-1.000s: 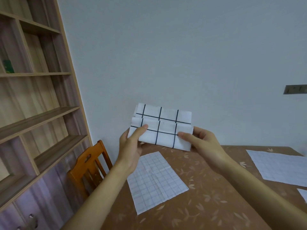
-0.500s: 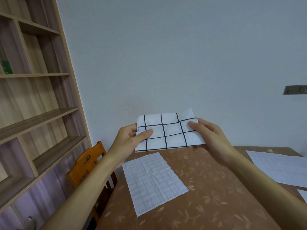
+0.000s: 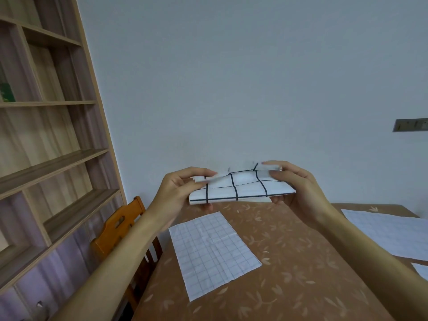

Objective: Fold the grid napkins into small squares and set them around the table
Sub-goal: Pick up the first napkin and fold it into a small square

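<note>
A white napkin with a bold black grid [image 3: 240, 187], folded into a flat rectangle, hangs in the air above the far part of the brown table [image 3: 289, 262]. My left hand [image 3: 180, 191] pinches its left end, thumb on top and fingers beneath. My right hand [image 3: 298, 186] grips its right end the same way. The napkin lies nearly level, its near edge towards me. A thin upper flap along the far edge looks blurred.
A fine-grid white sheet [image 3: 213, 253] lies flat on the table below the napkin. A larger one [image 3: 393, 235] lies at the right, another corner [image 3: 421, 272] at the right edge. An orange wooden chair [image 3: 120, 230] stands at the table's left, beside a tall shelf unit [image 3: 46, 158].
The napkin has tipped from facing me upright to nearly level and dropped slightly. Both hands have kept hold of its ends and turned with it.
</note>
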A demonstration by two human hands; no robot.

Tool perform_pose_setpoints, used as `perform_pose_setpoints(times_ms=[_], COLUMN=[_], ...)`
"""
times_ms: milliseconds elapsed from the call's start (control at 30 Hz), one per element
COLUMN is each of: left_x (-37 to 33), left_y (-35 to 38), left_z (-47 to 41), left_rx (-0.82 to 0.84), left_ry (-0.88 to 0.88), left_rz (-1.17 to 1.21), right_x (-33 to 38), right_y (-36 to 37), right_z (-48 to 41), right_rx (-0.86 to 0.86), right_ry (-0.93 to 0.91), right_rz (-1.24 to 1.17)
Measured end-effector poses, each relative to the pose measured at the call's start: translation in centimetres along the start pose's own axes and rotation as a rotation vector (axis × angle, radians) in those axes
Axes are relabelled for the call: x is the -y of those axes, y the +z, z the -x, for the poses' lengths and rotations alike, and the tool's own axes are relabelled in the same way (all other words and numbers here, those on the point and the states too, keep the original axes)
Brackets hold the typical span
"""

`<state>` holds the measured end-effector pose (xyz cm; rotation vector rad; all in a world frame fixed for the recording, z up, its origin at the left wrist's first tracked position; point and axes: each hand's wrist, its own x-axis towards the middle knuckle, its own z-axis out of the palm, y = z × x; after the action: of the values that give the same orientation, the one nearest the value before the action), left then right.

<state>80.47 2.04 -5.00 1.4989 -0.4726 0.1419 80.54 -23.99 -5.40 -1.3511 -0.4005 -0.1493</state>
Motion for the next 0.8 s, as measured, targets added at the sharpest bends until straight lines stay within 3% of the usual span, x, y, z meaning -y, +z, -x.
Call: perform_pose_setpoints(times_ms=[267, 333, 467, 667, 733, 800], left_x=[0.4, 0.5, 1.0, 1.7, 1.9, 2.3], left_y=[-0.4, -0.5, -0.2, 0.6, 1.8, 2.8], left_z=[-0.3, -0.3, -0.5, -0.8, -0.6, -0.3], left_rx=[0.031, 0.028, -0.021, 0.235, 0.331, 0.354], left_ry=[-0.003, 0.007, 0.056, -0.086, -0.107, -0.108], left_rz=[0.020, -0.093, -0.537, -0.652, -0.582, -0.469], right_x=[-0.1, -0.2, -0.2, -0.4, -0.2, -0.4], right_y=[-0.2, -0.5, -0.4, -0.8, -0.4, 0.1], right_z=[-0.1, 0.0, 0.2, 0.3, 0.4, 0.4], right_rx=[-0.025, -0.049, 0.008, 0.250, 0.323, 0.293], right_ry=[0.041, -0.005, -0.102, -0.140, -0.145, -0.145], right_rz=[-0.009, 0.141, 0.417, 0.640, 0.706, 0.687])
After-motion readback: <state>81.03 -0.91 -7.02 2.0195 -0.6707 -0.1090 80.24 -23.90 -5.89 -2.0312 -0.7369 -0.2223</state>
